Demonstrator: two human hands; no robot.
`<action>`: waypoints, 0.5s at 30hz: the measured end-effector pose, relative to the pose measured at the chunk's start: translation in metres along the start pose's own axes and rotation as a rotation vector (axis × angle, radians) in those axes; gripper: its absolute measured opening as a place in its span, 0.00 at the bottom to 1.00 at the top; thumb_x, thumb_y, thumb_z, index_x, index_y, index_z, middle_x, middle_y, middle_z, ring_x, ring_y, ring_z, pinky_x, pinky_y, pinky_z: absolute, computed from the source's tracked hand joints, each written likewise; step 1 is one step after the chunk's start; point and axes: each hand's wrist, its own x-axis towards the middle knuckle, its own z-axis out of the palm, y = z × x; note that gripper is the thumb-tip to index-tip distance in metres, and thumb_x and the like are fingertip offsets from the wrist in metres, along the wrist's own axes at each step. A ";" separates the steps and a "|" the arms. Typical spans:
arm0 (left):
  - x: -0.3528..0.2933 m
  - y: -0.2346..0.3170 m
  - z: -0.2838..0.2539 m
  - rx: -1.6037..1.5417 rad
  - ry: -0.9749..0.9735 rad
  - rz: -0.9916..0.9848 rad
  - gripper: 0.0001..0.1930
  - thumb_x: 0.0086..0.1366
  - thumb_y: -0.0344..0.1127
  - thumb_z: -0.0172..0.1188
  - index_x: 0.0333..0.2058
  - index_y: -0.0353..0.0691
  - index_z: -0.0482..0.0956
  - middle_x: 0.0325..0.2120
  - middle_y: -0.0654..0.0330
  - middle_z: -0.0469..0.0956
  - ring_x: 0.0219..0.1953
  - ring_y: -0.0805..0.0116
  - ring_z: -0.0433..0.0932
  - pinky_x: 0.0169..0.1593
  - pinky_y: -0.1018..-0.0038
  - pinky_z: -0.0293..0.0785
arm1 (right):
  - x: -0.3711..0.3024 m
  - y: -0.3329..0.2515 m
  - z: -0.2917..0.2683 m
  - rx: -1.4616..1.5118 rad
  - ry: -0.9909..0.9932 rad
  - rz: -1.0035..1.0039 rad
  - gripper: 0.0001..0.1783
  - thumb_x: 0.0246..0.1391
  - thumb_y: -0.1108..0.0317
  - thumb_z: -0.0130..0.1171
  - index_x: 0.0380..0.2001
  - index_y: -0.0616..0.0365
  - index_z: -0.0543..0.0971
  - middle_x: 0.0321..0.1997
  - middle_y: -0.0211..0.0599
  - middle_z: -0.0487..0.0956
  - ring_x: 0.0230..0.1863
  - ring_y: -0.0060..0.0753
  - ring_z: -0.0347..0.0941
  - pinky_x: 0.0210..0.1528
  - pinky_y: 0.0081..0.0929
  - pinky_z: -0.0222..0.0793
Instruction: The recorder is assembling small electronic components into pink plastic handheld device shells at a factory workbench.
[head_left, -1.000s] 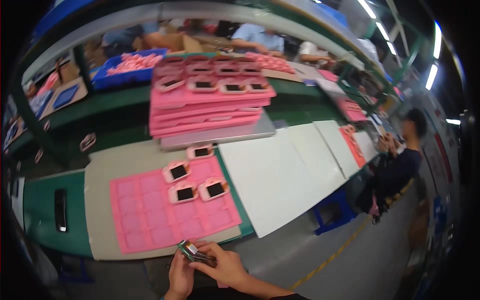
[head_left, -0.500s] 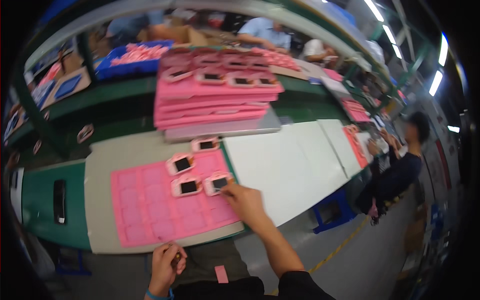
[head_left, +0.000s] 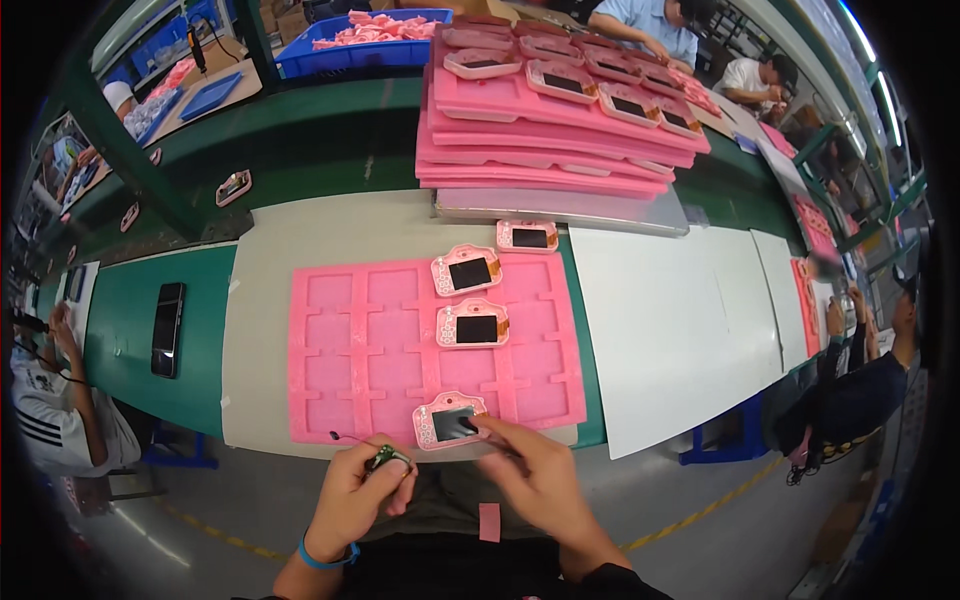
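In my left hand, closed between thumb and fingers, is a small green circuit board with a thin wire reaching left over the tray's edge. My right hand pinches the right side of a pink camera-shaped housing with a dark screen. That housing lies at the front edge of a pink foam tray with square pockets. Farther back on the tray are two similar housings, a middle one and an upper one. Another housing straddles the tray's back edge.
Behind the tray, stacked pink trays hold more housings on a metal box. A black phone lies on the green mat at left. White boards cover the right side. A blue bin stands beyond; co-workers sit around.
My right hand has brought the housing toward me to the tray's front edge. My left hand has come up beside it, showing the circuit board. The view has swung left.
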 end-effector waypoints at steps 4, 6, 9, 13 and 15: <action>0.026 0.022 0.031 0.459 0.012 0.187 0.08 0.70 0.33 0.64 0.40 0.34 0.81 0.21 0.61 0.80 0.19 0.69 0.73 0.26 0.72 0.70 | -0.021 0.031 -0.023 0.151 0.010 0.071 0.11 0.74 0.72 0.56 0.52 0.64 0.82 0.32 0.33 0.85 0.26 0.27 0.76 0.30 0.20 0.69; 0.051 0.031 0.054 0.683 0.001 0.212 0.08 0.68 0.33 0.67 0.40 0.35 0.82 0.25 0.59 0.84 0.21 0.71 0.76 0.28 0.76 0.72 | -0.025 0.032 -0.032 0.392 -0.077 0.311 0.11 0.76 0.71 0.53 0.52 0.64 0.80 0.31 0.34 0.84 0.25 0.26 0.75 0.29 0.20 0.69; 0.068 0.032 0.068 0.915 -0.010 0.242 0.08 0.67 0.32 0.70 0.39 0.35 0.82 0.29 0.57 0.88 0.23 0.72 0.79 0.29 0.79 0.74 | -0.028 0.031 -0.038 0.644 -0.169 0.540 0.11 0.79 0.69 0.49 0.52 0.63 0.78 0.30 0.35 0.84 0.24 0.25 0.75 0.28 0.19 0.69; 0.075 0.017 0.067 0.906 0.025 0.186 0.10 0.66 0.32 0.70 0.43 0.36 0.81 0.28 0.61 0.87 0.25 0.66 0.83 0.31 0.68 0.76 | -0.025 0.032 -0.035 0.753 -0.269 0.589 0.10 0.81 0.66 0.48 0.52 0.60 0.76 0.28 0.39 0.84 0.21 0.22 0.73 0.25 0.18 0.66; 0.074 0.017 0.065 0.837 0.017 0.158 0.10 0.67 0.31 0.69 0.44 0.35 0.81 0.28 0.61 0.87 0.25 0.67 0.83 0.31 0.69 0.76 | -0.022 0.034 -0.032 0.793 -0.305 0.601 0.11 0.81 0.65 0.48 0.52 0.60 0.76 0.27 0.38 0.83 0.20 0.22 0.72 0.24 0.18 0.65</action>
